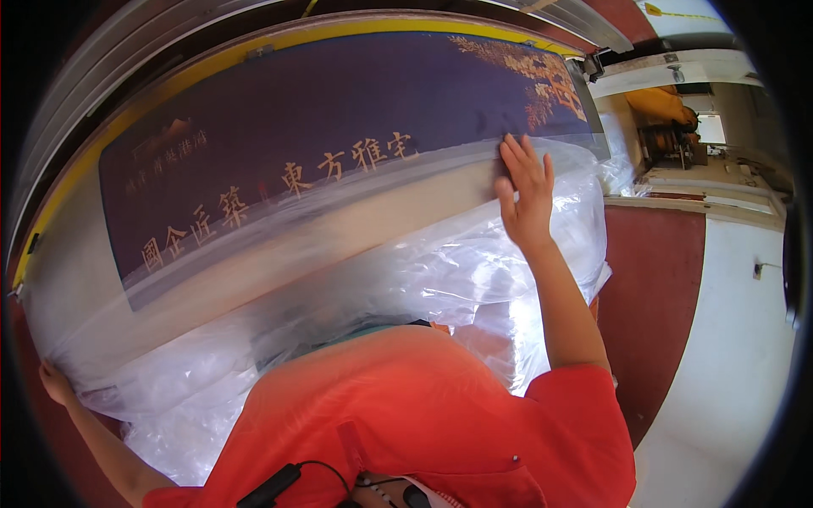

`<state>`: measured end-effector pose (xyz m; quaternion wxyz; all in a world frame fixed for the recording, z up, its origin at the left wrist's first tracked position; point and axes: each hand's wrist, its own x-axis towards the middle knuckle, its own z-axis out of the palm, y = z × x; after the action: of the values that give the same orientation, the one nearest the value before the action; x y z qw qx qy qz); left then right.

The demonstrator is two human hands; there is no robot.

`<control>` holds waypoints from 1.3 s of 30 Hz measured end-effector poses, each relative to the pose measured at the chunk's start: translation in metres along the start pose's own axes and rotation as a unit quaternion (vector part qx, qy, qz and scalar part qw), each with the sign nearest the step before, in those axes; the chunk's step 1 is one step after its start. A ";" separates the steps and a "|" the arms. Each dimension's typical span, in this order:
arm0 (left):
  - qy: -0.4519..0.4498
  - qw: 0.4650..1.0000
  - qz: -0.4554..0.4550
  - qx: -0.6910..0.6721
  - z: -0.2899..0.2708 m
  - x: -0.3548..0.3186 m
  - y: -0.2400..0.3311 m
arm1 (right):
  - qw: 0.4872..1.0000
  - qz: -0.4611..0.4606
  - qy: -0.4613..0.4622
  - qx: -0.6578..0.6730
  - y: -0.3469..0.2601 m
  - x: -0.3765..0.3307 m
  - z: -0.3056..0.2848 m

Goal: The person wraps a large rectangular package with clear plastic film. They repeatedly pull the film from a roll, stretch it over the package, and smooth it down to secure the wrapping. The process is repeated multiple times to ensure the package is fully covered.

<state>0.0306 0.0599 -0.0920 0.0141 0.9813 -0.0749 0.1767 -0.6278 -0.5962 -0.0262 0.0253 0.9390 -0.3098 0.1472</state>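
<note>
A wide dark purple printed panel (339,102) with gold lettering and a gold tree pattern lies on a pale board in front of me. Clear plastic film (457,245) covers its near edge and hangs in loose folds toward my body. My right hand (528,193) lies with fingers spread on the film, its fingertips over the panel's lower right part. Far to the left, my left hand (58,383) is closed at the film's left corner and grips it; some of its fingers are hidden.
A yellow strip (190,76) runs along the far edge beside metal rails (127,63). At the right stand a red and white wall (652,296) and an opening, through which a dark machine (669,140) and a yellow object (656,103) show.
</note>
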 end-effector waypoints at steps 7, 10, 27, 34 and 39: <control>-0.155 0.835 -0.049 -0.526 -0.039 0.030 -0.129 | 0.963 0.159 0.127 0.177 0.016 0.022 0.013; -0.128 0.839 -0.045 -0.526 -0.043 0.004 -0.127 | 0.988 0.113 0.081 0.060 0.001 0.017 -0.001; 0.122 0.974 -0.109 -0.154 0.063 0.119 0.175 | 0.887 0.327 0.121 0.302 0.107 0.178 0.033; -0.026 0.927 -0.184 -0.326 0.089 0.147 0.151 | 0.872 0.398 0.181 0.220 0.130 0.198 0.079; -0.052 0.894 -0.206 -0.394 0.096 0.147 0.159 | 0.873 0.408 0.206 0.170 0.137 0.194 0.087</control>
<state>0.1758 -0.1231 -0.1304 0.4313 0.8968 0.0653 0.0742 -0.5375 -0.8303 -0.0590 -0.1340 0.6669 -0.6236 0.3852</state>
